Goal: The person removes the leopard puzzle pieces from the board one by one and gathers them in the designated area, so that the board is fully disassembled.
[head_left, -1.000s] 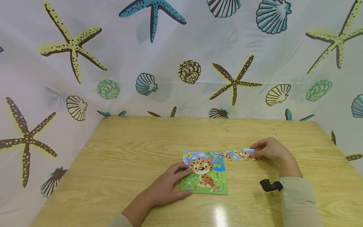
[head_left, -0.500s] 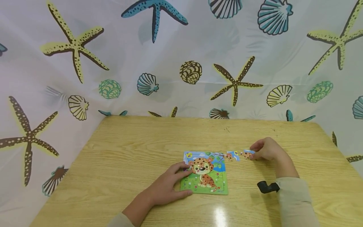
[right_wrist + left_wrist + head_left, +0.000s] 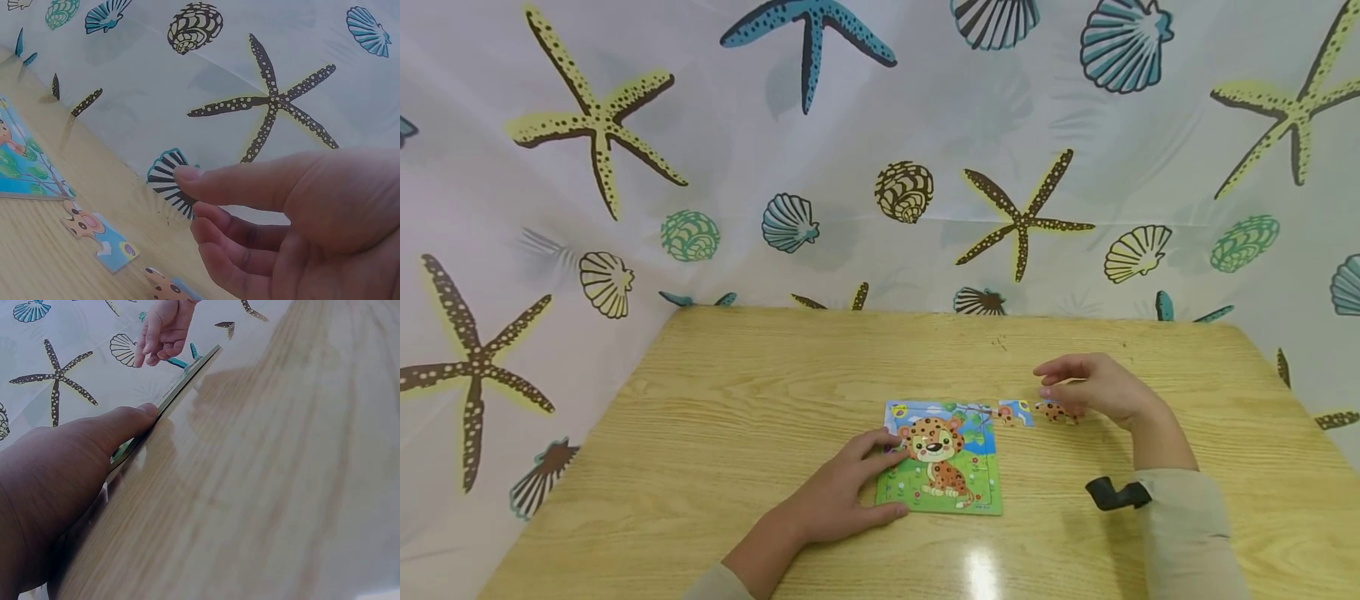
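Observation:
A square jigsaw puzzle (image 3: 936, 479) with a leopard cub picture lies on the wooden table. My left hand (image 3: 850, 492) rests over its left side, fingers extended onto the picture and thumb along the lower edge. In the left wrist view the thumb (image 3: 128, 422) touches the board's edge. Right of the board lies a loose puzzle piece (image 3: 1017, 413) showing an ear and blue sky. A second spotted piece (image 3: 1055, 412) lies farther right, partly covered by my right hand (image 3: 1108, 390). That hand hovers above it with loosely bent fingers, holding nothing in the right wrist view.
The wooden table (image 3: 760, 367) stretches around the puzzle on every side. A white curtain (image 3: 850, 250) printed with starfish and shells hangs behind the table and along its sides. A black fitting (image 3: 1116, 493) sticks out from the right sleeve.
My right hand has let go of the spotted piece and risen slightly up and to the left, fingers parting. The piece stays on the table. My left hand has not moved.

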### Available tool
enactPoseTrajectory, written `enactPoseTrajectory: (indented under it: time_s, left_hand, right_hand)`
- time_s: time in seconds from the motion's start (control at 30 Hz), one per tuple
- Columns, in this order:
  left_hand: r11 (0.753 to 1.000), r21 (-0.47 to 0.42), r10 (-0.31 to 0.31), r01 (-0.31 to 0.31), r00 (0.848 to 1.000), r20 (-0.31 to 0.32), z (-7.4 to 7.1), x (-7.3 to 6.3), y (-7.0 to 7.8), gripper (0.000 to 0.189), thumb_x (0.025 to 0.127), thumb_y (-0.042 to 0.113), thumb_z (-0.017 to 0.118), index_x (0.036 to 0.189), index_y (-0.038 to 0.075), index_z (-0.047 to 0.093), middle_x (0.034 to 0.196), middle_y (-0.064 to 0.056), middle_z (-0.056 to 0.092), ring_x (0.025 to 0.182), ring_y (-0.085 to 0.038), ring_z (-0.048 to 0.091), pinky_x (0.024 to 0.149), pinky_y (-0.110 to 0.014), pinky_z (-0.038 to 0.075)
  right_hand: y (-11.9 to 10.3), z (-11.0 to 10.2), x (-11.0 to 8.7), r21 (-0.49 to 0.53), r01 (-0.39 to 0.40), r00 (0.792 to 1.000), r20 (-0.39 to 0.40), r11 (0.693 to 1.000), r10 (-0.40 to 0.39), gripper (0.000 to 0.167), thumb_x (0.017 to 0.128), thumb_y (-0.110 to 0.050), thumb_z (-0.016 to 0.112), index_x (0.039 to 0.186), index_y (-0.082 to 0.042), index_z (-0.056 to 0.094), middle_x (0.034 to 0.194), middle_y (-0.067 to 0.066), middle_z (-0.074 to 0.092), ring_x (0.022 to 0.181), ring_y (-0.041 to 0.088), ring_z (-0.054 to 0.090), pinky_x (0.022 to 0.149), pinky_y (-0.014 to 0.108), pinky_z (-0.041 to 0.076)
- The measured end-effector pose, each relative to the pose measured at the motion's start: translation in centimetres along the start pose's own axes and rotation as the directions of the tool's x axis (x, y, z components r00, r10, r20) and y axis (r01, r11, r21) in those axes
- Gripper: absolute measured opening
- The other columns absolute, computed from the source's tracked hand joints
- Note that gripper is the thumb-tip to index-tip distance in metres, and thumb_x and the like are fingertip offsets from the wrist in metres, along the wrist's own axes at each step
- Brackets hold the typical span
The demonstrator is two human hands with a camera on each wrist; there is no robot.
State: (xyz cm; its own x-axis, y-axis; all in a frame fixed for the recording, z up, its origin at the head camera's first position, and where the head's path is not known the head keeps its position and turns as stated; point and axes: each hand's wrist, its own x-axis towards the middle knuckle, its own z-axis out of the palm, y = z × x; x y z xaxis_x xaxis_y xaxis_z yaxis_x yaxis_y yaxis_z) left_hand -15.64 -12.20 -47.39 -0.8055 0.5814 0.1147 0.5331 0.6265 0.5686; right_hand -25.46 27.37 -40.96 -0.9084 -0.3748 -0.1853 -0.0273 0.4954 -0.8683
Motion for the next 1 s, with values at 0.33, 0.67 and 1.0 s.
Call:
enactPoseTrajectory:
  time_s: [0.33, 0.67, 1.0]
  left_hand:
    - [1.000, -0.006, 0.008, -0.008, 1.000, -0.001, -0.1, 0.0, 0.1, 0.069, 0.089, 0.053, 0.070, 0.147, 0.021, 0.052, 0.154, -0.001, 0.039, 0.148, -0.024, 0.032, 0.119, -0.048, 0.034]
    - [0.999, -0.005, -0.037, 0.037, 0.999, 0.013, 0.0, -0.4, -0.1, 0.070, 0.088, 0.059, 0.067, 0.147, 0.023, 0.052, 0.155, 0.001, 0.038, 0.149, -0.023, 0.031, 0.119, -0.049, 0.034]
    - [1.000, 0.003, -0.013, 0.013, 1.000, 0.014, 0.0, -0.1, 0.0, 0.071, 0.088, 0.059, 0.067, 0.147, 0.022, 0.052, 0.156, 0.001, 0.038, 0.149, -0.021, 0.030, 0.120, -0.047, 0.032]
  right_hand:
    - [-0.8, 1.9, 1.0, -0.008, 0.012, 0.997, 0.072, 1.000, -0.011, 0.048, 0.097, -0.032, 0.067, 0.130, 0.003, 0.062, 0.118, 0.022, 0.069, 0.094, 0.025, 0.072, 0.076, 0.036, 0.060]
    - [-1.4, 4.9, 2.4, 0.103, 0.016, 0.982, 0.185, 0.995, -0.035, 0.041, 0.098, -0.021, 0.065, 0.125, 0.010, 0.063, 0.108, 0.023, 0.070, 0.092, 0.025, 0.071, 0.084, 0.038, 0.061]
    - [-2.8, 6.7, 2.3, 0.060, 0.034, 0.968, 0.245, 0.998, -0.048, 0.033, 0.097, -0.013, 0.065, 0.122, 0.009, 0.065, 0.112, 0.023, 0.067, 0.087, 0.021, 0.070, 0.082, 0.038, 0.062]
